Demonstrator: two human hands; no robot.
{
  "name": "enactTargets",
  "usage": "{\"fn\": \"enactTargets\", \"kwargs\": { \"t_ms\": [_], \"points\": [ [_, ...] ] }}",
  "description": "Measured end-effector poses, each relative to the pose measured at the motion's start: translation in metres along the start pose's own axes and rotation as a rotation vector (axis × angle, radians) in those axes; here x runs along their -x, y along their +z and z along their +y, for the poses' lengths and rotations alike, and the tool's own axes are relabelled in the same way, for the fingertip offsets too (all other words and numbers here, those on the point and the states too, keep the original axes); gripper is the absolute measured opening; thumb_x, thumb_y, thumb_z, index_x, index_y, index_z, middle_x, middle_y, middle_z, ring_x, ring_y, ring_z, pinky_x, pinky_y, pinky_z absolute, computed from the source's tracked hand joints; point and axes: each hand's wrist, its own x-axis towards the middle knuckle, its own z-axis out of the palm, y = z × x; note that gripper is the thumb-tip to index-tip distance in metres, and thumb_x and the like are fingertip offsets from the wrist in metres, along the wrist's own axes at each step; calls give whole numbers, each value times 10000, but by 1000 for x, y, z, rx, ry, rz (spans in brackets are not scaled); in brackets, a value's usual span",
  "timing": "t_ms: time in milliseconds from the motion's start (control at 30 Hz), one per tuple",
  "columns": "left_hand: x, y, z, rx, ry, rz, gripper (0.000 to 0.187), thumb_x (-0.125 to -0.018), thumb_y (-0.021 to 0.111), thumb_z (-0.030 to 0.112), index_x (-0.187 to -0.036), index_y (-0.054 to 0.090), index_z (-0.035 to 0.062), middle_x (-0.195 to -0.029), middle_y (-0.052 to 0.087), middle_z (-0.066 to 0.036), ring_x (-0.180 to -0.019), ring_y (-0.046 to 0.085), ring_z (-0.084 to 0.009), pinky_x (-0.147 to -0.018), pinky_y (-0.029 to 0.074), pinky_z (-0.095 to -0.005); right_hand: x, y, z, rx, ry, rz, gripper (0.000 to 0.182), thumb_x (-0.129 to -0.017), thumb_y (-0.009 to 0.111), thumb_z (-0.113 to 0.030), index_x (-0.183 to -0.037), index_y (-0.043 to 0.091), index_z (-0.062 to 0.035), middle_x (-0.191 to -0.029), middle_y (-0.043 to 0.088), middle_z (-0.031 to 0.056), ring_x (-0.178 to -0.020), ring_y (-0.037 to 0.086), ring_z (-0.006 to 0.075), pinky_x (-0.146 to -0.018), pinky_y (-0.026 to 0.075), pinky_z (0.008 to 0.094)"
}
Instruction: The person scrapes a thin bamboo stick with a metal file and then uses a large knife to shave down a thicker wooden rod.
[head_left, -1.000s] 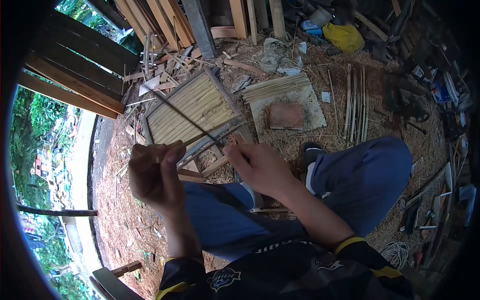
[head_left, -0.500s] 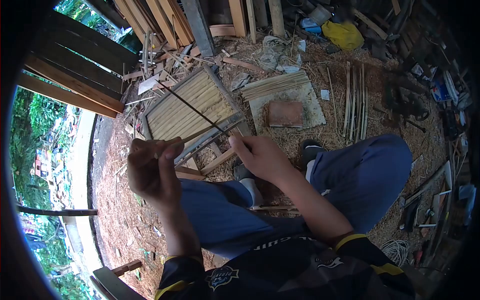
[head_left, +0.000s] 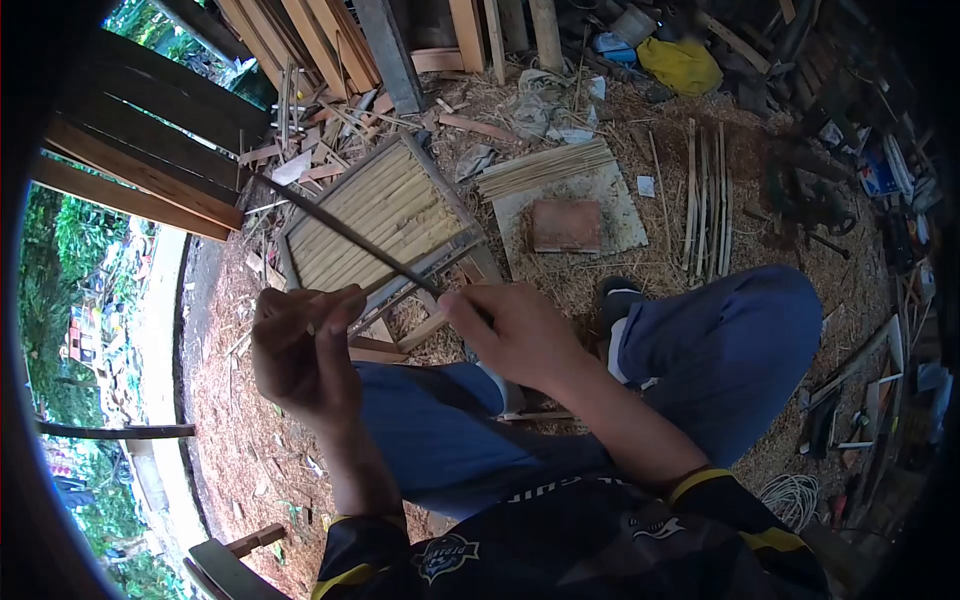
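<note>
A long, thin dark rod (head_left: 345, 232) slants from upper left into my right hand (head_left: 520, 335), whose fingers are wrapped round its lower end. My left hand (head_left: 308, 345) is raised beside it, fingers pinched on a thin strip that is mostly hidden now. Behind both hands, a framed panel of bamboo slats (head_left: 375, 215) lies on the ground. Farther right, a bundle of thin strips (head_left: 548, 168) rests along the top of a pale board (head_left: 628, 210), with a reddish block (head_left: 567, 225) on that board.
Several long strips (head_left: 707, 200) lie on the shavings-covered ground at right. Wooden planks (head_left: 330, 45) lean at the upper left, near scrap pieces. A yellow cloth (head_left: 680, 65) is at the top right. Coiled cord (head_left: 790, 500) lies lower right. My bent legs are below my hands.
The dark rod's far end has swung left and it looks larger. My right hand has shifted slightly left and down, and more of its back shows. The strip at my left hand shows less.
</note>
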Motion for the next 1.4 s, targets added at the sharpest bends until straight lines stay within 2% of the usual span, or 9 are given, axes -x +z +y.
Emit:
{"fn": "enactTargets", "kwargs": {
  "t_ms": [167, 367, 567, 667, 767, 867, 1067, 1267, 1400],
  "points": [
    [-3, -1, 0, 55, -27, 3, 135, -913, 612, -106, -1026, 553, -62, -933, 588, -170, -836, 692, -242, -741, 650, -327, -21, 13, 54, 23, 73, 60, 487, -1041, 490, -432, -913, 690, -7, -670, 610, 201, -646, 632, 393, -611, 466, 447],
    [0, 3, -1, 53, -71, 79, 123, -919, 584, -120, -1019, 539, -63, -965, 573, -156, -854, 705, -260, -731, 652, -341, -5, 14, 27, 5, -35, 24, 585, -1035, 456, -511, -918, 700, 8, -694, 625, 218, -672, 626, 411, -645, 478, 461],
    [-1, 3, -4, 60, 9, 30, 121, -926, 577, -116, -1019, 521, -61, -977, 572, -152, -843, 706, -260, -710, 654, -354, -26, 15, 81, 22, 156, 73, 594, -1032, 465, -515, -914, 707, 15, -707, 630, 229, -670, 628, 399, -654, 474, 464],
    [-2, 8, -3, 7, -20, 85, 134, -973, 579, -42, -1063, 484, -15, -936, 567, -118, -839, 668, -200, -682, 667, -316, -16, 13, 58, 46, 148, 83, 610, -1033, 459, -523, -918, 710, 21, -703, 627, 226, -672, 627, 400, -660, 472, 462],
    [-3, 6, -4, -25, -41, 84, 140, -972, 583, -39, -1065, 480, -19, -925, 575, -125, -841, 672, -206, -690, 669, -324, -16, 16, 58, 53, 59, 69, 610, -1033, 458, -529, -935, 716, 15, -709, 633, 220, -676, 629, 397, -656, 469, 463],
    [-3, -1, -6, 28, -37, 37, 131, -931, 582, -111, -1038, 519, -67, -974, 574, -152, -864, 721, -282, -733, 662, -365, -30, 18, 99, 53, 229, 24, 598, -1033, 460, -523, -946, 720, 9, -700, 632, 217, -665, 629, 392, -641, 461, 465],
    [-5, 6, -4, 24, -51, 100, 126, -932, 582, -116, -1035, 525, -70, -942, 580, -142, -872, 720, -261, -733, 651, -339, -18, 16, 68, 38, 72, 88, 626, -1031, 461, -531, -894, 703, 30, -673, 613, 226, -656, 618, 407, -662, 472, 476],
    [-6, 3, -5, 34, -56, 86, 113, -934, 579, -115, -1027, 528, -75, -947, 574, -145, -856, 718, -249, -729, 648, -329, -36, 15, 97, 177, 266, 33, 652, -1019, 426, -557, -885, 726, 6, -794, 677, 254, -789, 659, 455, -752, 518, 517],
    [-7, 5, -3, 52, -71, 111, 108, -928, 583, -123, -1019, 538, -85, -950, 570, -149, -841, 713, -238, -732, 645, -320, -26, 19, 94, 87, 208, 78, 636, -1027, 464, -528, -853, 693, 39, -683, 616, 241, -687, 628, 432, -679, 478, 488]
  ]
}}
